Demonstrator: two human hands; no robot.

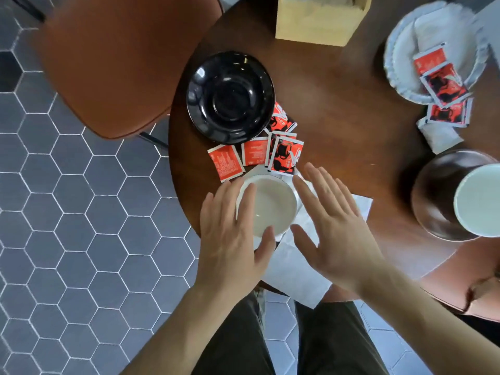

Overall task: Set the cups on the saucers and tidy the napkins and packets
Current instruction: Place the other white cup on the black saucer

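The white round ceramic cup point(266, 205) stands at the near edge of the dark round wooden worktop point(338, 104), on white paper napkins point(295, 269); it serves here as the landmark. The left hand point(230, 234) and right hand point(330, 226) flank it with fingers straight and spread, gripping nothing, apparently placed to take it from both sides. The empty glossy black round saucer point(230, 97) lies just beyond the cup, probably its destination. Between the two lie red-and-black paper packets point(284, 155), about five, loosely scattered. Far right of the cup, a second white cup point(479, 200) already sits on a brown saucer point(438, 196). Beyond that, a white scalloped plate point(400, 63) carries about three more packets.
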